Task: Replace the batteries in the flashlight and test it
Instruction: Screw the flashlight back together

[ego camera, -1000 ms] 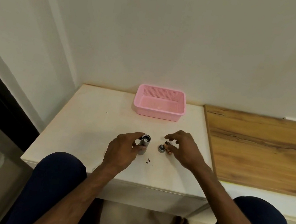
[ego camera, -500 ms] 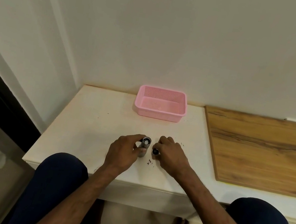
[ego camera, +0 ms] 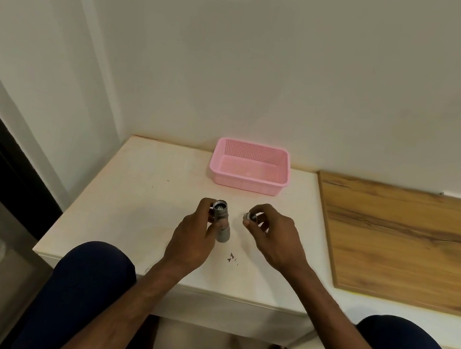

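left hand (ego camera: 192, 237) grips flashlight (ego camera: 221, 221) upright, open end up | right hand (ego camera: 274, 235) pinches cap (ego camera: 250, 216)

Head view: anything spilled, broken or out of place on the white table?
A few small dark flecks lie loose on the white table, near the flashlight in the left hand. What they are is unclear. Nothing else stands out.
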